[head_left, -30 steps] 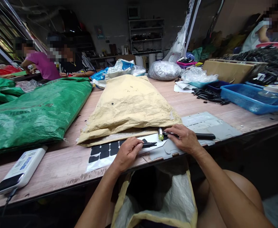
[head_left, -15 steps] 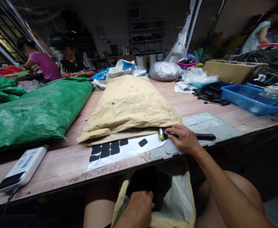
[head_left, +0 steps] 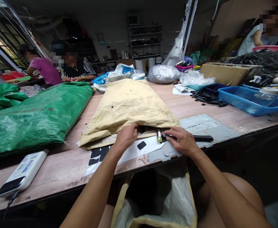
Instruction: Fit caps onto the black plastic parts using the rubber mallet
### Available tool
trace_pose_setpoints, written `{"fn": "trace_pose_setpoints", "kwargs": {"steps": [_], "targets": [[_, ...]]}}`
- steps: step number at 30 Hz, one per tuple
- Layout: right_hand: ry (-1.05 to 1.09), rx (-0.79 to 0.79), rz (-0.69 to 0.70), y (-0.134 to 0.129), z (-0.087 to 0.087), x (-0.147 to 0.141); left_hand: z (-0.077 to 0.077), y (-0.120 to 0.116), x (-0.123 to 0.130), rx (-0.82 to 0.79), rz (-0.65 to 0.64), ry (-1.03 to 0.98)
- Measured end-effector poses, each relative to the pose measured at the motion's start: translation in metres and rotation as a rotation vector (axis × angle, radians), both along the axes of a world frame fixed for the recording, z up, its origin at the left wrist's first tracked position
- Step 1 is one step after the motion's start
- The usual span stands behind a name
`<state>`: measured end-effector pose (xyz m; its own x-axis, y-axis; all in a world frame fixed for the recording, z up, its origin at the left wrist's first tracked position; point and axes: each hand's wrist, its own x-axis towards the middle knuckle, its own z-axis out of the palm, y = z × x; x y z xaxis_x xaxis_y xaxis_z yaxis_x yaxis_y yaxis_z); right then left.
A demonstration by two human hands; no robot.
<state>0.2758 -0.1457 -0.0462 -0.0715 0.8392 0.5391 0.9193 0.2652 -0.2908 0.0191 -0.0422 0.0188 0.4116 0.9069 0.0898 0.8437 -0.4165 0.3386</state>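
Note:
A yellow woven sack (head_left: 131, 101) lies on the table with its open mouth toward me. My left hand (head_left: 126, 135) is at that mouth, fingers closed on the raised upper edge; a dark gap shows beside them. My right hand (head_left: 182, 141) is closed around a hammer (head_left: 159, 136) with a metal head, a yellow-green face and a black handle (head_left: 204, 138). The hammer lies over a grey plastic board (head_left: 200, 125). Below the sack's mouth is a white sheet (head_left: 129, 155) with black rounded-square stickers (head_left: 142, 145), partly hidden by my left arm.
Another open yellow sack (head_left: 193, 205) with a clear liner sits at my lap. A green sack (head_left: 41, 117) and a white power bank (head_left: 23, 172) with a cable are at left. At right are a blue tray (head_left: 250, 104) and black parts (head_left: 209, 97). Several people sit beyond.
My left hand has risen from the open sack at my lap to the mouth of the sack on the table. My right hand stays on the hammer.

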Motion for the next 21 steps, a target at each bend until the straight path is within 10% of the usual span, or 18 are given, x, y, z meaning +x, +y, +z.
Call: {"fn": "trace_pose_setpoints", "kwargs": {"steps": [7, 21], "targets": [[-0.004, 0.001, -0.013, 0.000, 0.000, 0.001, 0.012, 0.047, 0.016, 0.124, 0.077, -0.027], [0.016, 0.005, -0.011, 0.000, -0.001, 0.001, -0.006, 0.027, 0.011, 0.040, 0.325, 0.073]]}}
